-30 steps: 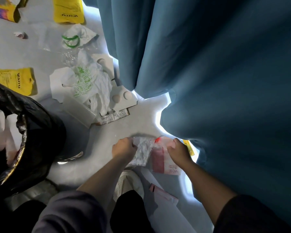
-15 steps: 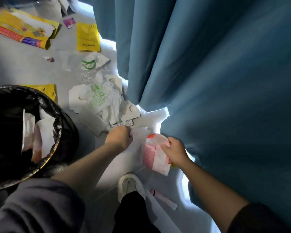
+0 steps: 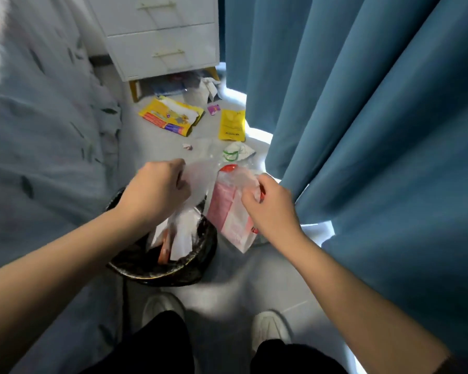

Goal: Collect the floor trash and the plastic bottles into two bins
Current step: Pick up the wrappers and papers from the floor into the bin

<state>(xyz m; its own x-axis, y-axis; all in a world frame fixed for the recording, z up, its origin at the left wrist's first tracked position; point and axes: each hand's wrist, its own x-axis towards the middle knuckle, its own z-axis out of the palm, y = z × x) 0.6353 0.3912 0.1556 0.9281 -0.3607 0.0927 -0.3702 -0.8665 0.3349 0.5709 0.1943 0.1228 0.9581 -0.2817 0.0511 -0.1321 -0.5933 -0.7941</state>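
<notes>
Fingers [image 3: 179, 181] pinch bag [image 3: 200, 176] and wrapper [image 3: 230, 217] near bin [image 3: 157, 274], curtain [image 3: 362, 130] alongside

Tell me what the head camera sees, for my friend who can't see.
A person's left hand holds a crumpled clear plastic bag over a round black-lined bin while the right hand grips a pink-and-white plastic packet beside it.

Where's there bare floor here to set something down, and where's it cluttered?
Bare floor lies between the bin, the white shoes and the curtain. Ahead, toward the drawer unit, yellow packets and wrappers crowd it.
</notes>
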